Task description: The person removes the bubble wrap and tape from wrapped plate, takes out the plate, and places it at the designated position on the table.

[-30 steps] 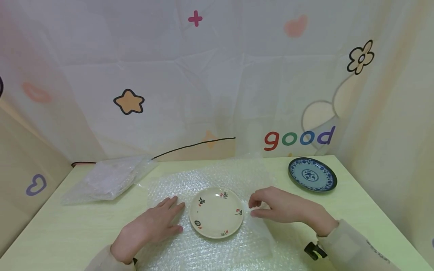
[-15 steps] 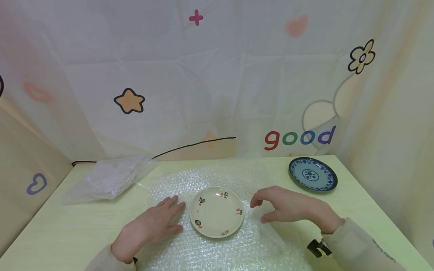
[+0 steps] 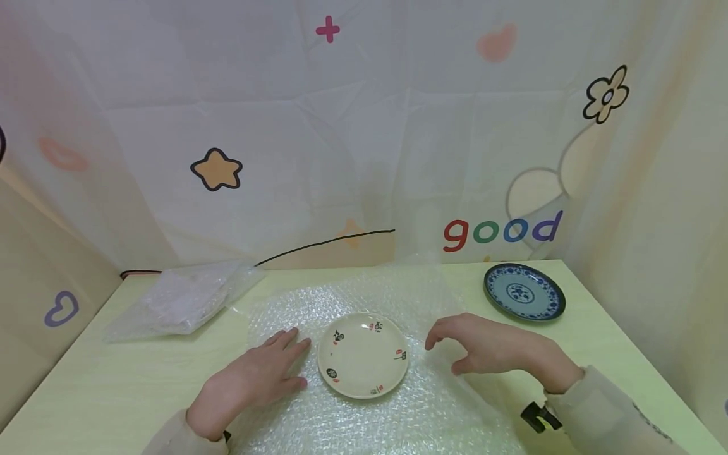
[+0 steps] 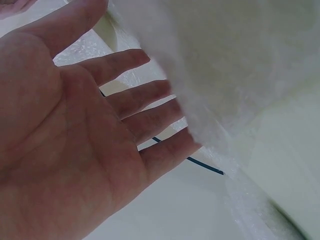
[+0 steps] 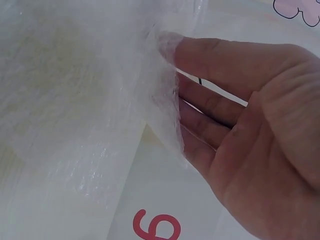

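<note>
A round cream plate with small printed motifs lies on a sheet of bubble wrap at the middle of the table. Left of the plate, my left hand rests on the wrap with its fingers extended; in the left wrist view the fingertips meet the sheet's edge. To the plate's right, my right hand is at the wrap's right edge, fingers bent and thumb apart from them. The right wrist view shows film over the tip of the thumb. Neither hand touches the plate.
A blue patterned plate with a dark rim sits at the back right of the table. At the back left lies a bubble-wrapped bundle. A printed curtain hangs behind and along both sides.
My right hand has shifted a little to the right, its thumb parting from the fingers, and the wrap's right edge now lies spread farther out. The left hand stays still.
</note>
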Tool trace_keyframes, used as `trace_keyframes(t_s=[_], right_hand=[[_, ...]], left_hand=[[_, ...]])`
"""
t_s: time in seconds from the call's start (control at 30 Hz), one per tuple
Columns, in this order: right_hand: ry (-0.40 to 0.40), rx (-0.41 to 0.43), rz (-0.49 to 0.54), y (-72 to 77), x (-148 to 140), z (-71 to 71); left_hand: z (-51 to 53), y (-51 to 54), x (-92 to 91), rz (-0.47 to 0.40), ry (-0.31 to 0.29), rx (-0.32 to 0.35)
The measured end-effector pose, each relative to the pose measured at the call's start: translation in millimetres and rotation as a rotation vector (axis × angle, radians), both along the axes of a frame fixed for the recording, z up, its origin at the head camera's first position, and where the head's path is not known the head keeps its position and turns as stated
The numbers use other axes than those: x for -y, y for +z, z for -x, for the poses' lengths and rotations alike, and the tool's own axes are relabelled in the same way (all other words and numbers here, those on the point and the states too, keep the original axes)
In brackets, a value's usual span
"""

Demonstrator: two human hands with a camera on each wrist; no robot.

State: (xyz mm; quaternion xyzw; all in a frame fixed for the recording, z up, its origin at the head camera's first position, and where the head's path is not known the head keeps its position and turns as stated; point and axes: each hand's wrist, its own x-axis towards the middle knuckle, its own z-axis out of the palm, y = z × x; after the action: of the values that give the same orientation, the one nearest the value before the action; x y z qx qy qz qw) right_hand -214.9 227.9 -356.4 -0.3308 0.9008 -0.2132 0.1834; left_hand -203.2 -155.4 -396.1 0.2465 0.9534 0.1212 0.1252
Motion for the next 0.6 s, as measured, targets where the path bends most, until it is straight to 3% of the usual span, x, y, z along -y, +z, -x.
trace_keyframes(t_s=[0.6], right_hand=[[-0.047, -0.011, -0.047, -9.1, -7.5, -2.9]], left_hand=[[-1.5, -1.0, 0.9, -0.014, -0.001, -0.006]])
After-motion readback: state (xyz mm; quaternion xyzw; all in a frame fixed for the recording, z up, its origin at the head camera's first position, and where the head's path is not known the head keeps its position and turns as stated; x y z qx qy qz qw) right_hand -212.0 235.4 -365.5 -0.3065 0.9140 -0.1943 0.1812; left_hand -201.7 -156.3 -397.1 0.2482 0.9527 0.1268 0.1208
